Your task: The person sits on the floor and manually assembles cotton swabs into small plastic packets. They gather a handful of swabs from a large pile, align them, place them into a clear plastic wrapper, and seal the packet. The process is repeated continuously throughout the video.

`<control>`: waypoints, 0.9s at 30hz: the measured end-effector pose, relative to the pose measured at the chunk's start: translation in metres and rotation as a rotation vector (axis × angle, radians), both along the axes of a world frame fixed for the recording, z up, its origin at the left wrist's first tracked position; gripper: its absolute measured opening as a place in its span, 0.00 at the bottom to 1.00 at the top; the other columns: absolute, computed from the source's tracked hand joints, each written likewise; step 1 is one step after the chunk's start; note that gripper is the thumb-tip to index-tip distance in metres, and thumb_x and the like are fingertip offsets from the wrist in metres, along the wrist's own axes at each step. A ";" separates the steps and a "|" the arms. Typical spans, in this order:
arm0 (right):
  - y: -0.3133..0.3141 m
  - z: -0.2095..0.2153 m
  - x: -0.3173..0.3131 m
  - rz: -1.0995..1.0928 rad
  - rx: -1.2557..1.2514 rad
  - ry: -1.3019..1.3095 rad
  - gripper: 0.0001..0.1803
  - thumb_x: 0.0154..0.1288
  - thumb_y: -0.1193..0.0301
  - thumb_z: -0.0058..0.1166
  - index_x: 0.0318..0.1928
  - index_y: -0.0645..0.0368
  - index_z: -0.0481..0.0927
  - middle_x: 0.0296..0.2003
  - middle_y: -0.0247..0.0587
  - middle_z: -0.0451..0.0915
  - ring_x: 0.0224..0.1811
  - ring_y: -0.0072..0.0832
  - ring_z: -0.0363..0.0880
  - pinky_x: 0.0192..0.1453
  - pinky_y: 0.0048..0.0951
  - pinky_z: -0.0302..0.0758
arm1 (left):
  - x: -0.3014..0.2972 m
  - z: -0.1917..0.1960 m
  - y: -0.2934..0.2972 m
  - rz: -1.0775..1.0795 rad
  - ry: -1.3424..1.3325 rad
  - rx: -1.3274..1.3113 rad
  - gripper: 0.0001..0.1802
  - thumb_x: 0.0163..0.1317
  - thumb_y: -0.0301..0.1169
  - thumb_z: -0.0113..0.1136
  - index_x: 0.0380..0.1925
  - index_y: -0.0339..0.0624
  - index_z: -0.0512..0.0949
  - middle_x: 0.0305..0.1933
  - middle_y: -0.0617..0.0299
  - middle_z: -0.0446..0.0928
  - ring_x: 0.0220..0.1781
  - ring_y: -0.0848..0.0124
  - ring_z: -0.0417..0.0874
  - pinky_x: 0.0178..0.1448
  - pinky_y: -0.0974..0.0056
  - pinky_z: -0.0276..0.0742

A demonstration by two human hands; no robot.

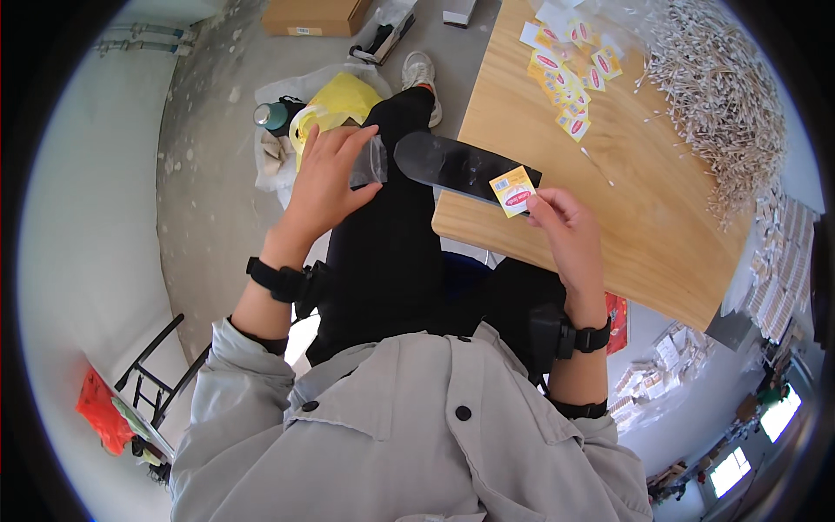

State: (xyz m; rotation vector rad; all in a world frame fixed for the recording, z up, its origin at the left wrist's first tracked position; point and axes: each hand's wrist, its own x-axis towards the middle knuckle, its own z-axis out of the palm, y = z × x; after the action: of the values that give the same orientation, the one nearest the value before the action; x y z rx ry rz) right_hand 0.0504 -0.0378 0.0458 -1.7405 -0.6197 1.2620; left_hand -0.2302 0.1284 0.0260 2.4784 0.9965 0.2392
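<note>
My left hand (329, 174) is curved in a C over my thigh, with a small clear plastic bag (372, 163) spanning the space between thumb and fingertips. Between the thumb and fingers of my right hand (567, 228) is a small yellow and white printed card (513, 190), pinched by its right side. The card is just above a dark, round-ended strip (461, 165) that juts out past the table's left edge. More yellow and white cards (570, 78) lie in a loose, overlapping pile farther back on the wooden table (644, 230).
A large heap of cotton swabs (718, 96) covers the table's far right, and one loose swab (597, 165) lies nearer. Packed bundles (783, 270) are beyond the right edge. On the floor are a yellow bag (344, 97), a bottle (270, 116) and a cardboard box (315, 16).
</note>
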 end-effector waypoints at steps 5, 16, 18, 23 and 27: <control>-0.007 -0.006 0.000 -0.010 0.034 -0.021 0.11 0.67 0.70 0.61 0.42 0.67 0.82 0.36 0.33 0.82 0.39 0.15 0.79 0.44 0.19 0.74 | 0.018 -0.003 0.014 -0.129 0.022 -0.011 0.41 0.47 0.30 0.72 0.64 0.49 0.70 0.59 0.53 0.72 0.65 0.52 0.71 0.77 0.42 0.54; -0.014 -0.008 0.008 -0.051 0.015 -0.040 0.12 0.69 0.68 0.59 0.42 0.67 0.82 0.34 0.36 0.83 0.36 0.18 0.81 0.41 0.20 0.75 | 0.062 0.019 0.019 -0.405 -0.060 -0.076 0.43 0.41 0.28 0.75 0.63 0.45 0.71 0.59 0.53 0.71 0.63 0.51 0.70 0.70 0.50 0.65; -0.009 -0.003 0.013 -0.103 0.009 0.006 0.12 0.70 0.67 0.58 0.41 0.66 0.82 0.33 0.35 0.83 0.34 0.20 0.82 0.40 0.21 0.76 | 0.079 0.022 0.009 -0.399 -0.055 -0.065 0.44 0.39 0.27 0.76 0.62 0.44 0.71 0.58 0.54 0.70 0.62 0.51 0.69 0.67 0.51 0.67; 0.018 -0.012 0.056 -0.077 0.049 -0.227 0.12 0.69 0.68 0.57 0.46 0.63 0.81 0.30 0.39 0.83 0.31 0.24 0.83 0.39 0.24 0.77 | 0.099 0.024 -0.015 -0.352 -0.012 0.011 0.42 0.38 0.28 0.76 0.60 0.41 0.73 0.54 0.54 0.70 0.60 0.53 0.69 0.64 0.52 0.67; 0.052 -0.028 0.095 -0.152 0.173 -0.468 0.12 0.64 0.69 0.59 0.46 0.61 0.81 0.33 0.43 0.82 0.32 0.29 0.83 0.40 0.28 0.78 | 0.094 0.014 -0.038 -0.287 0.001 0.055 0.39 0.43 0.27 0.73 0.60 0.36 0.73 0.60 0.52 0.71 0.65 0.51 0.69 0.74 0.50 0.60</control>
State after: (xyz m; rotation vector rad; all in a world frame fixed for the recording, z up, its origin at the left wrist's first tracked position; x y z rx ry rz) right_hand 0.1453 0.0142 0.0173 -1.9049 -0.8180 0.6748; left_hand -0.1366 0.0907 0.0400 2.6324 0.6302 0.1750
